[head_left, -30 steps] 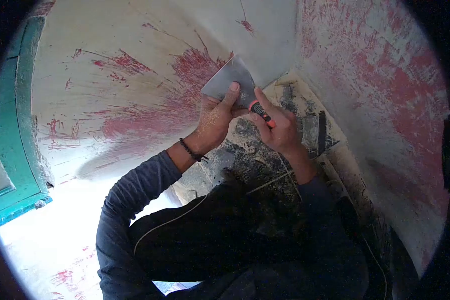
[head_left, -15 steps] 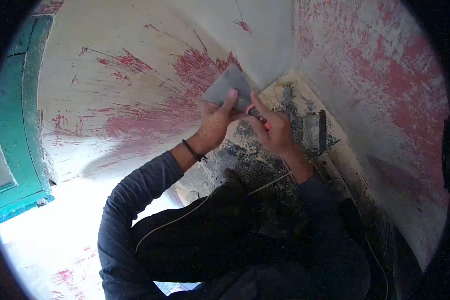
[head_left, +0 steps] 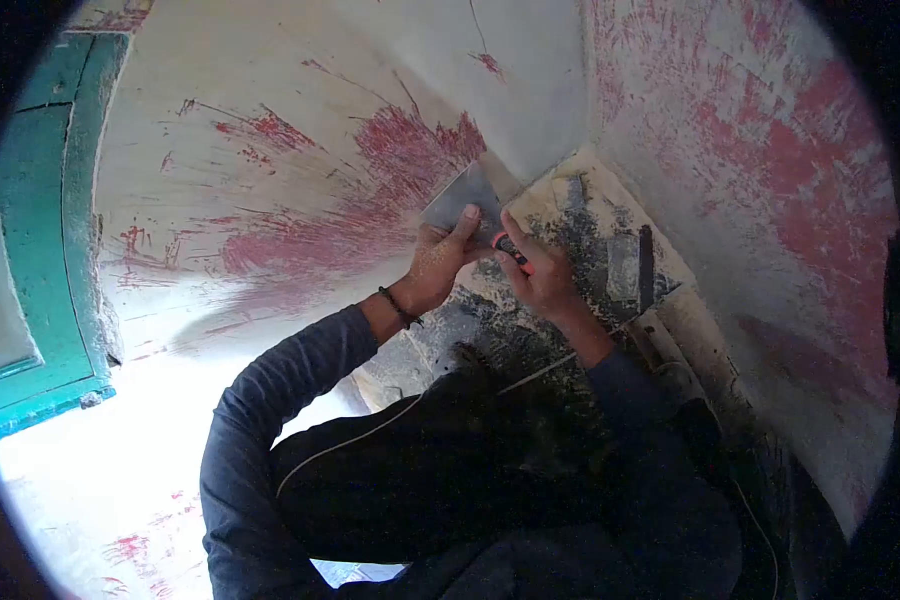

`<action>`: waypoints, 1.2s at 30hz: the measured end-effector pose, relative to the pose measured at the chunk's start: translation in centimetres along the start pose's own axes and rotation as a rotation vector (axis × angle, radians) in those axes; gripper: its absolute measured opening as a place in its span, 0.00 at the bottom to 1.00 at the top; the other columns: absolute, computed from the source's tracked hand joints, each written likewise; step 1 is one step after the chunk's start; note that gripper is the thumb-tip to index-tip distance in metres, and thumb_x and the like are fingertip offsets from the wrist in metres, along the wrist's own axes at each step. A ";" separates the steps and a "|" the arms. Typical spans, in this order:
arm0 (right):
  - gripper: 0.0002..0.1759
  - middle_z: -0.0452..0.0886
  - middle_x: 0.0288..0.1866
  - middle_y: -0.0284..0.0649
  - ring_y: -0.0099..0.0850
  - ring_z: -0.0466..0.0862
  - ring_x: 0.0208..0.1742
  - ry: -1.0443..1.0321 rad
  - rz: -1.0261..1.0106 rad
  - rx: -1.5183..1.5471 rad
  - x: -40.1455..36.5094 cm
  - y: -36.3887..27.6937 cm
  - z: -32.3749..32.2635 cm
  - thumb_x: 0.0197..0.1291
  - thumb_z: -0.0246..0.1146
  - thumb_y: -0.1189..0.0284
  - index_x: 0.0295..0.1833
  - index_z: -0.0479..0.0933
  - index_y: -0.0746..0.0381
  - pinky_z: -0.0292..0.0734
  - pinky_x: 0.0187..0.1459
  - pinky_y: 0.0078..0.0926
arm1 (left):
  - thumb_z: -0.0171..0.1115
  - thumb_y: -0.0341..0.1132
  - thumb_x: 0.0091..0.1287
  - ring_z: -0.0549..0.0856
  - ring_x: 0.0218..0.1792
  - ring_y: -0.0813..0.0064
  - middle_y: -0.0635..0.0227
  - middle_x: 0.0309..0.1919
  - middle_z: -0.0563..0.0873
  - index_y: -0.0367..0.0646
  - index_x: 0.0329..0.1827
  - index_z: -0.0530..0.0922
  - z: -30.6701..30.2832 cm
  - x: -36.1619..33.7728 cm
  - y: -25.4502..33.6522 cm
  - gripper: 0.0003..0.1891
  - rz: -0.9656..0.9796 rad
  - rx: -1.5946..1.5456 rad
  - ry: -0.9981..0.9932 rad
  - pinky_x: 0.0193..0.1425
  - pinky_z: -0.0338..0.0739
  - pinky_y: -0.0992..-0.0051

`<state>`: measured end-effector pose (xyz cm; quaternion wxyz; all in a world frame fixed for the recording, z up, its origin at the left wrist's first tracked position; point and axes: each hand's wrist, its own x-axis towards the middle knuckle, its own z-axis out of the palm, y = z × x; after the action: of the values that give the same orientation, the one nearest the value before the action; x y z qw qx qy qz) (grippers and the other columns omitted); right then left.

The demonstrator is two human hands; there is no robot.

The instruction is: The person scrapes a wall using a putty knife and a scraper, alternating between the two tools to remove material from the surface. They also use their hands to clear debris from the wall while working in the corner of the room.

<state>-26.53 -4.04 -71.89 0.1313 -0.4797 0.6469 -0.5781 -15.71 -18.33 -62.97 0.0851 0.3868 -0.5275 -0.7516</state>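
Observation:
Both hands are on one putty knife, with a broad grey blade (head_left: 462, 192) and a red and black handle. My right hand (head_left: 548, 278) wraps round the handle, its index finger stretched toward the blade. My left hand (head_left: 440, 262) grips the near edge of the blade, thumb flat on top and the other fingers underneath. Pale dust clings to this hand, and a dark bracelet circles the wrist. The blade's far corner overlaps the scraped wall (head_left: 350, 190) close to the corner of the room.
Red paint patches mark the wall on the right (head_left: 760, 170) too. A green door (head_left: 45, 240) stands at far left. Dust and flakes cover the dark floor (head_left: 510, 320) below my hands. A flat grey block (head_left: 624, 268) lies near the right wall, and my bent knee is close underneath.
The putty knife and both hands have come slightly lower in view, with the grip kept. The view has shifted a little, so the door and left wall sit farther right.

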 end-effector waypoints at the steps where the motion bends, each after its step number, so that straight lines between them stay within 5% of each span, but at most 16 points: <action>1: 0.34 0.86 0.32 0.52 0.48 0.86 0.28 -0.045 0.046 0.005 -0.2 -0.7 -0.3 0.72 0.63 0.61 0.80 0.65 0.58 0.81 0.33 0.40 | 0.62 0.49 0.78 0.89 0.43 0.73 0.65 0.42 0.87 0.34 0.51 0.81 0.4 -0.6 0.4 0.22 0.006 0.017 0.019 0.49 0.89 0.69; 7: 0.36 0.87 0.36 0.52 0.45 0.88 0.31 -0.013 0.101 -0.026 -0.5 -1.8 1.1 0.72 0.63 0.63 0.81 0.63 0.59 0.82 0.35 0.38 | 0.60 0.48 0.79 0.88 0.45 0.72 0.64 0.46 0.87 0.33 0.55 0.80 -0.1 -0.5 0.8 0.22 0.037 0.068 0.014 0.52 0.89 0.67; 14: 0.35 0.88 0.46 0.51 0.46 0.89 0.36 0.107 -0.141 0.005 7.1 -6.8 -6.4 0.68 0.67 0.69 0.78 0.68 0.63 0.83 0.38 0.36 | 0.57 0.49 0.80 0.87 0.45 0.74 0.63 0.48 0.87 0.34 0.56 0.80 5.3 -1.4 9.4 0.22 0.287 0.015 0.002 0.50 0.88 0.68; 15: 0.34 0.88 0.46 0.52 0.46 0.89 0.35 0.109 -0.132 0.005 7.2 -6.9 -6.2 0.68 0.67 0.69 0.78 0.69 0.63 0.83 0.38 0.36 | 0.62 0.47 0.78 0.86 0.37 0.81 0.68 0.37 0.87 0.33 0.41 0.85 5.9 -1.6 9.5 0.21 0.301 0.009 0.085 0.45 0.88 0.72; 19: 0.33 0.87 0.45 0.55 0.47 0.89 0.36 0.053 0.018 0.018 4.8 -5.2 -4.4 0.69 0.67 0.67 0.77 0.69 0.61 0.83 0.38 0.37 | 0.62 0.49 0.78 0.85 0.33 0.79 0.69 0.33 0.85 0.34 0.36 0.84 4.7 -0.4 5.1 0.23 0.268 -0.012 0.169 0.46 0.87 0.71; 24: 0.34 0.87 0.38 0.54 0.49 0.88 0.33 0.062 -0.026 0.014 0.1 0.3 0.6 0.70 0.66 0.64 0.78 0.68 0.61 0.82 0.36 0.40 | 0.62 0.52 0.78 0.84 0.33 0.76 0.69 0.30 0.82 0.37 0.35 0.82 1.5 -0.1 -0.5 0.24 0.016 -0.126 0.149 0.47 0.87 0.69; 27: 0.34 0.87 0.36 0.53 0.49 0.88 0.32 0.030 0.019 0.020 -0.4 0.1 0.4 0.71 0.66 0.63 0.79 0.68 0.60 0.82 0.36 0.41 | 0.59 0.54 0.78 0.86 0.46 0.73 0.64 0.46 0.84 0.36 0.54 0.78 0.0 0.0 -0.2 0.25 -0.079 0.065 0.028 0.54 0.86 0.64; 30: 0.33 0.87 0.35 0.53 0.49 0.88 0.32 0.044 0.030 0.026 0.8 -0.9 -0.5 0.71 0.66 0.63 0.79 0.68 0.58 0.82 0.35 0.42 | 0.62 0.53 0.77 0.87 0.43 0.74 0.64 0.41 0.85 0.36 0.44 0.81 1.1 -0.2 0.5 0.23 0.006 -0.036 0.098 0.49 0.87 0.69; 33: 0.33 0.86 0.34 0.53 0.49 0.88 0.32 0.028 0.036 0.031 2.8 -3.7 -3.4 0.70 0.66 0.63 0.78 0.69 0.56 0.81 0.35 0.41 | 0.61 0.51 0.78 0.89 0.45 0.71 0.63 0.42 0.86 0.36 0.45 0.82 0.8 0.3 2.5 0.22 0.105 0.033 -0.048 0.50 0.88 0.69; 36: 0.33 0.86 0.35 0.54 0.49 0.88 0.32 0.055 -0.020 0.029 3.9 -2.7 -4.2 0.69 0.67 0.63 0.77 0.71 0.56 0.81 0.35 0.40 | 0.61 0.52 0.78 0.87 0.43 0.75 0.67 0.39 0.86 0.38 0.47 0.82 5.4 -0.9 5.4 0.21 0.171 -0.056 0.140 0.53 0.86 0.67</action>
<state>-30.26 -4.10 -66.74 0.1148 -0.4679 0.6370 -0.6018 -20.25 -16.26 -57.14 0.1962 0.3894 -0.5302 -0.7272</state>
